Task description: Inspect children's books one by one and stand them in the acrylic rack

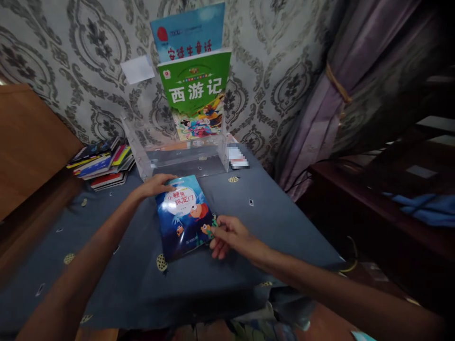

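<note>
Books (103, 163) lie in an uneven pile toward the counter's (277, 227) far left; to their right, your left hand (156, 184) touches the upper left corner of the dark-blue picture book (185, 208), though whether its grip closes there cannot be told. The picture book is at mid-counter, just in front of the clear stand (138, 154), where a green book (199, 94) stands before a light-blue book (188, 33). Rightmost, your right hand (229, 237) has its grip pinched on the picture book's lower right corner.
</note>
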Demonstrator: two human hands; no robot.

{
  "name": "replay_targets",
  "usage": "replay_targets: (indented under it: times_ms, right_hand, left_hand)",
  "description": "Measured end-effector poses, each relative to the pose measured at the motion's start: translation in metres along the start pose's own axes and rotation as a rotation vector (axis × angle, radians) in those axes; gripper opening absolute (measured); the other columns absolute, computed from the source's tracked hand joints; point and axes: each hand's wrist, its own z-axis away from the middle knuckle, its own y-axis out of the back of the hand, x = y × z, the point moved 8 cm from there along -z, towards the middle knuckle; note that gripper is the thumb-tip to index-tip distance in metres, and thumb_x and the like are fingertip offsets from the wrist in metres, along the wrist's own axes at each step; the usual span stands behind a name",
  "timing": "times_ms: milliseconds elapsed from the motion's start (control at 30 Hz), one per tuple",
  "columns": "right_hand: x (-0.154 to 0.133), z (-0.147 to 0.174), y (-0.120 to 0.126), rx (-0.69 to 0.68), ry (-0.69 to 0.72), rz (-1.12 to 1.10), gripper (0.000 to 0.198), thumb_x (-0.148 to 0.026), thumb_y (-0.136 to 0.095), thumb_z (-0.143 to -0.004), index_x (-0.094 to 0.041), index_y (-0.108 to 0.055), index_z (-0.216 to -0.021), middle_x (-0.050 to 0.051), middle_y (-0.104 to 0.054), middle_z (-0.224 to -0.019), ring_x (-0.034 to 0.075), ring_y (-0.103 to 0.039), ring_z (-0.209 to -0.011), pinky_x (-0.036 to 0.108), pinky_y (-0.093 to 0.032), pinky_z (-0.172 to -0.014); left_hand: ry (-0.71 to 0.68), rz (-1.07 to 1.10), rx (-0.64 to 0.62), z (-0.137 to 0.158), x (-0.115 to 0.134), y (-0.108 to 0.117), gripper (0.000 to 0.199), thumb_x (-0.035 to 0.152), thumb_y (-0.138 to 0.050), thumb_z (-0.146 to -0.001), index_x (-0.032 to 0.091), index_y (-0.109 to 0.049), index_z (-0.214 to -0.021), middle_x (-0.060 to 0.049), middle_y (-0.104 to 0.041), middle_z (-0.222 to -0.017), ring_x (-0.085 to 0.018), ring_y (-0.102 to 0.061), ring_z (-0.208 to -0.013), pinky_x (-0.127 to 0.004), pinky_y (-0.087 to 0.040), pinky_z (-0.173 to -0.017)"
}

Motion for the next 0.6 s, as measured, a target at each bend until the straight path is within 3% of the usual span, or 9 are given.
replay_targets:
  times_ms: [100, 233, 400, 500, 600]
  right_hand:
    - [0.017, 0.005, -0.014, -0.093, -0.146, 0.012, 0.032, -0.043, -0.066, -0.089, -0.020, -0.043, -0.090, -0.002, -0.066, -0.060, 0.013, -0.067, -0.048, 0.019, -0.051, -0.044]
    - [0.022, 0.007, -0.033, -0.154, -0.233, -0.002, 0.016, -0.029, -0.054, -0.096, -0.019, -0.042, -0.100, -0.004, -0.065, -0.057, 0.012, -0.065, -0.045, 0.019, -0.051, -0.044]
    - [0.027, -0.001, -0.051, -0.147, -0.271, -0.027, 0.006, -0.019, -0.043, -0.099, -0.020, -0.037, -0.100, -0.006, -0.061, -0.054, 0.011, -0.061, -0.042, 0.019, -0.050, -0.043]
    - [0.028, -0.006, -0.059, -0.135, -0.248, -0.011, 0.008, -0.016, -0.041, -0.099, -0.021, -0.035, -0.101, -0.008, -0.059, -0.054, 0.010, -0.059, -0.041, 0.017, -0.049, -0.041]
    - [0.021, -0.008, -0.065, -0.118, -0.177, 0.009, 0.013, -0.015, -0.045, -0.097, -0.022, -0.034, -0.100, -0.010, -0.055, -0.056, 0.010, -0.058, -0.041, 0.017, -0.047, -0.040]
  left_hand:
    - [-0.003, -0.053, -0.160, -0.011, -0.004, -0.023, 0.042, 0.047, -0.061, -0.082, 0.020, -0.069, -0.114, -0.007, -0.073, -0.110, -0.025, -0.066, -0.097, -0.032, -0.050, -0.084]
    - [-0.061, -0.280, -0.060, -0.014, 0.011, -0.031, 0.036, 0.034, -0.060, -0.086, 0.021, -0.065, -0.119, -0.010, -0.065, -0.118, -0.027, -0.061, -0.109, -0.039, -0.048, -0.094]
    - [-0.086, -0.448, 0.022, -0.005, 0.065, -0.058, 0.018, 0.028, -0.054, -0.095, 0.021, -0.064, -0.109, -0.008, -0.063, -0.105, -0.024, -0.062, -0.095, -0.035, -0.050, -0.079]
    - [0.024, -0.508, 0.016, -0.007, 0.092, -0.073, 0.028, 0.045, -0.053, -0.097, 0.018, -0.061, -0.101, -0.009, -0.064, -0.098, -0.026, -0.064, -0.091, -0.035, -0.049, -0.076]
    - [0.216, -0.589, -0.066, -0.016, 0.099, -0.078, 0.043, 0.056, -0.055, -0.094, 0.015, -0.060, -0.102, -0.014, -0.067, -0.103, -0.030, -0.065, -0.096, -0.036, -0.048, -0.078]
